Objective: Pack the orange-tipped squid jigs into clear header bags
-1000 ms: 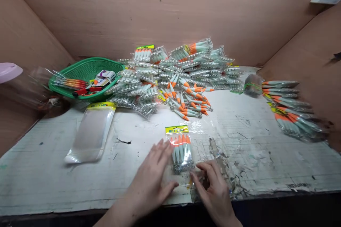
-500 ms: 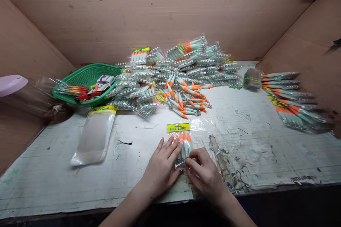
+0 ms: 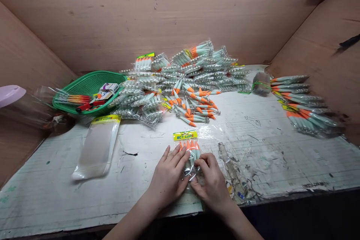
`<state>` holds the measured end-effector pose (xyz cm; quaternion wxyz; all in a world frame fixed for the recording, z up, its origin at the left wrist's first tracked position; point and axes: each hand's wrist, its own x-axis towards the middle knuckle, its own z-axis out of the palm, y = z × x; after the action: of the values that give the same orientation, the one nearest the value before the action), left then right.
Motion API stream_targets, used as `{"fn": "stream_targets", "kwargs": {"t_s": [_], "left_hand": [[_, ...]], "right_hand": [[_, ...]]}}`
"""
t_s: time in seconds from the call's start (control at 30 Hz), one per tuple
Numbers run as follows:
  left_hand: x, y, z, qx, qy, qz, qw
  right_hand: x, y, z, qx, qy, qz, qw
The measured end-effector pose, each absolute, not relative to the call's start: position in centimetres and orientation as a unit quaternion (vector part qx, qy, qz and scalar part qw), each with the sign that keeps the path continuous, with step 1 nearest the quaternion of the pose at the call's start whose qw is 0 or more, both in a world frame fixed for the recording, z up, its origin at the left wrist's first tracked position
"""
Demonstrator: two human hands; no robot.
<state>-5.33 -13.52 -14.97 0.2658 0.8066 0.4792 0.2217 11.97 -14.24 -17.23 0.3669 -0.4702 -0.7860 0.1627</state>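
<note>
A clear plastic bag of fishing lures point(image 3: 192, 153) lies on the table in front of me, its yellow "BCT LURE" header pointing away. The lures inside are pale with orange tips. My left hand point(image 3: 172, 168) rests flat across the bag's left side, fingers stretched out and thumb by its lower end. With bent fingers, my right hand point(image 3: 210, 178) pinches the bag's lower right edge; the exact grip is partly hidden. Beyond the bag lies a heap of loose orange-and-pale lures point(image 3: 194, 107).
Many bagged lures point(image 3: 180, 69) are piled along the back wall. A green basket point(image 3: 70, 82) holding small items stands at the left, with a stack of flat bags point(image 3: 97, 148) before it. More packed lures point(image 3: 306, 108) lie right. Torn tape point(image 3: 232, 165) marks the tabletop.
The view has shifted slightly. My right fingers have moved at the bag's lower end, with the thumb now lower and closer to my left thumb. My left hand stays on the bag.
</note>
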Motion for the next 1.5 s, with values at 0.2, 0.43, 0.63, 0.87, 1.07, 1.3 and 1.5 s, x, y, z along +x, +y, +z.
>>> {"fn": "stream_targets", "kwargs": {"t_s": [0.2, 0.43, 0.63, 0.87, 1.07, 1.3, 1.5], "left_hand": [[-4.8, -14.4, -15.8, 0.775, 0.548, 0.240, 0.205], [-3.8, -16.5, -15.3, 0.579, 0.632, 0.368, 0.359], [-3.0, -16.2, -14.5, 0.359, 0.615, 0.414, 0.568], [-3.9, -17.4, -15.1, 0.333, 0.603, 0.388, 0.612], [-4.5, -17.4, -15.2, 0.349, 0.586, 0.381, 0.624], [-4.5, -17.6, -15.8, 0.371, 0.589, 0.382, 0.608], [-3.5, -17.5, -15.3, 0.338, 0.609, 0.389, 0.603]], "right_hand": [[14.1, -14.6, -16.8, -0.488, -0.753, 0.251, 0.362], [14.5, -15.5, -16.0, -0.536, -0.646, 0.397, 0.371], [12.9, -16.2, -15.8, -0.548, -0.523, 0.521, 0.394], [12.8, -16.9, -15.4, -0.463, -0.756, 0.294, 0.357], [10.3, -16.7, -15.7, -0.415, -0.816, 0.275, 0.293], [9.9, -16.2, -16.2, -0.415, -0.846, 0.256, 0.216], [14.5, -16.5, -14.6, -0.425, -0.678, 0.512, 0.311]]}}
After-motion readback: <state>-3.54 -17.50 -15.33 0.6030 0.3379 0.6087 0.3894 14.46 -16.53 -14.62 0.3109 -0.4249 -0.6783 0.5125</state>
